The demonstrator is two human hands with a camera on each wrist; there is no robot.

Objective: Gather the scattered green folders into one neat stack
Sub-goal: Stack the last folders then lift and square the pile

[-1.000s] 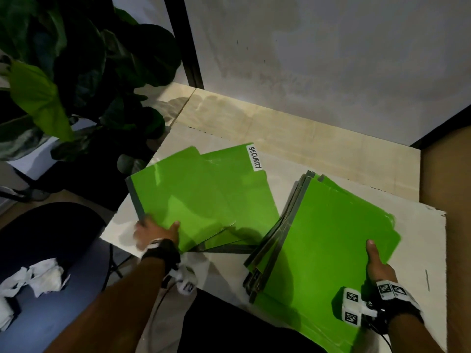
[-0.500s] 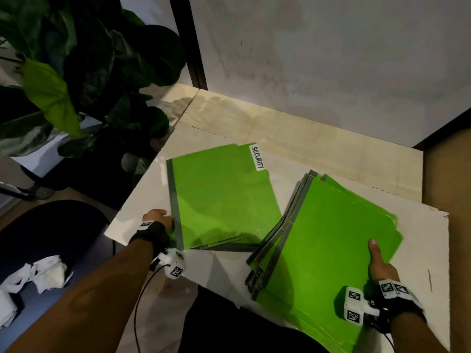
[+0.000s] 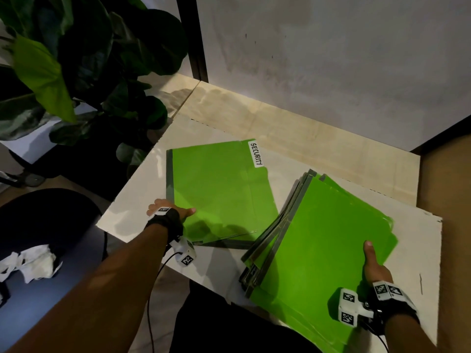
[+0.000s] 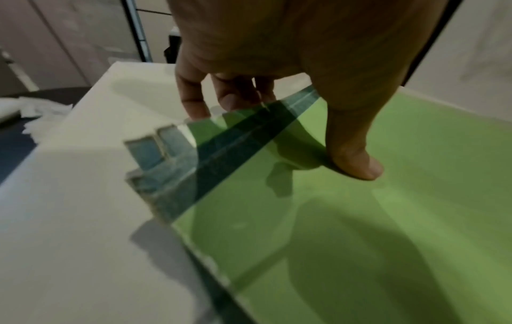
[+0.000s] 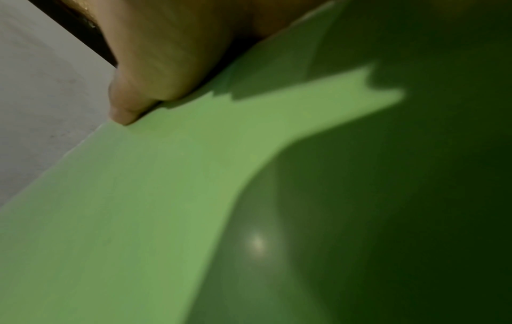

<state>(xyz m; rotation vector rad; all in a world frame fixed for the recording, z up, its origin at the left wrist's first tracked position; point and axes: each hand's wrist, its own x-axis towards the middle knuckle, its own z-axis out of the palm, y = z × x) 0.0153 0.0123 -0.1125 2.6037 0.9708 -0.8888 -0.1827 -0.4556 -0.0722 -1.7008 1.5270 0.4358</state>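
Left hand (image 3: 170,212) pinches left folders (image 3: 219,189) at near corner: thumb on top, fingers (image 4: 194,103) under. Right hand (image 3: 374,266) clamps stack (image 3: 318,240) edge, thumb on top.

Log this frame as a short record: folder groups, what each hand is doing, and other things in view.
left pile: green folders lying flat on the board, top one labelled SECURITY
right pile: fanned folder stack, hanging over the board's near edge
left hand: pinches the left pile's near left corner, thumb on top, fingers under
right hand: thumb on top of the fanned stack's right edge, fingers hidden
other: plant; crumpled paper
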